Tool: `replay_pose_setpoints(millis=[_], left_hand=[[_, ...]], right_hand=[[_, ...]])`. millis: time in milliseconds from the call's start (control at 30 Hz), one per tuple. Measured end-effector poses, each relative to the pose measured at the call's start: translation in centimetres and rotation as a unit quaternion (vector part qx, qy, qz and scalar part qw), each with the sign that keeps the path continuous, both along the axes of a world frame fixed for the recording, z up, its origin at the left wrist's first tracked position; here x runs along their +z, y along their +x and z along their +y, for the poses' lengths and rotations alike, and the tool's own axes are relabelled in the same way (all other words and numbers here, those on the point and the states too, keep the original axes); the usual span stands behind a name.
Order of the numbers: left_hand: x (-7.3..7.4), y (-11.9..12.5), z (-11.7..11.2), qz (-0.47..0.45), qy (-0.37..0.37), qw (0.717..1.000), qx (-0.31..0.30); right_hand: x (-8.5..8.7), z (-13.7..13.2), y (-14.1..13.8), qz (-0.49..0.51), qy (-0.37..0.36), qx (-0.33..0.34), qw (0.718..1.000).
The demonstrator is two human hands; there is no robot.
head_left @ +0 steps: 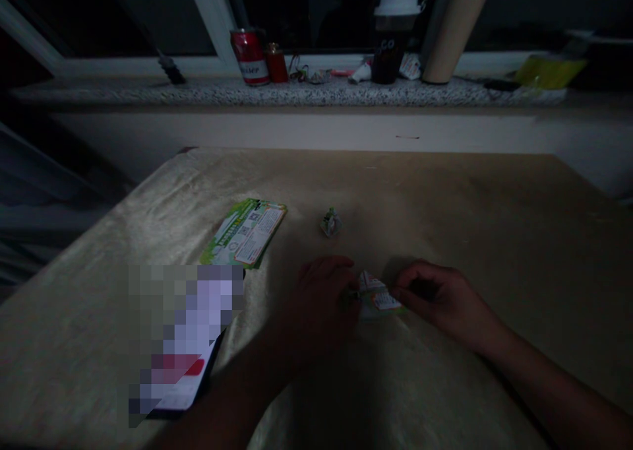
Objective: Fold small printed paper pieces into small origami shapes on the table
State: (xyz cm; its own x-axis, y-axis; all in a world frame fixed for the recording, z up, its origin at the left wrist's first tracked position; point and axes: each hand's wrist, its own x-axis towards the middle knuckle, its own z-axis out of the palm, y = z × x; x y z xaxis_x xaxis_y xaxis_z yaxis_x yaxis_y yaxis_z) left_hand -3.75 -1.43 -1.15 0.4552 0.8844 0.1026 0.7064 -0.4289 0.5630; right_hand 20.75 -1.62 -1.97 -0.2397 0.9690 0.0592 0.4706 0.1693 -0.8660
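The folded paper (380, 299) lies well apart from the far edge of the surface (469, 219); the right hand (440, 297) pinches its right edge, and the left hand (326, 301) covers its left side, with a grip I cannot tell. The surface extends widely toward its right edge, while 1 card stack (247, 235) lies nearer the left edge.

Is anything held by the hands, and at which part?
Folded paper: the right hand pinches its right edge; the left hand covers its left end, grip unclear.
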Motion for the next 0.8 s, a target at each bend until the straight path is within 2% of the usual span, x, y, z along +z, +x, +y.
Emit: replay_pose_setpoints(millis=[167, 300, 467, 600, 800], left_hand=[[-0.1, 0.5, -0.4, -0.052, 0.047, 0.997, -0.039], [0.2, 0.9, -0.7, -0.041, 0.088, 0.994, -0.054], [0.3, 1.5, -0.9, -0.029, 0.181, 0.981, -0.061], [0.4, 1.8, -0.9, -0.044, 0.251, 0.966, -0.050], [0.7, 2.1, -0.9, -0.059, 0.287, 0.956, -0.030]], right_hand=[[0.3, 0.0, 0.0, 0.104, -0.061, -0.045, 0.992], [0.7, 0.0, 0.1, 0.182, -0.118, -0.067, 0.974], [0.7, -0.1, -0.3, 0.323, -0.216, -0.071, 0.918], [0.6, -0.2, -0.7, 0.399, -0.278, -0.069, 0.871], [0.6, -0.3, -0.7, 0.457, -0.293, -0.038, 0.839]])
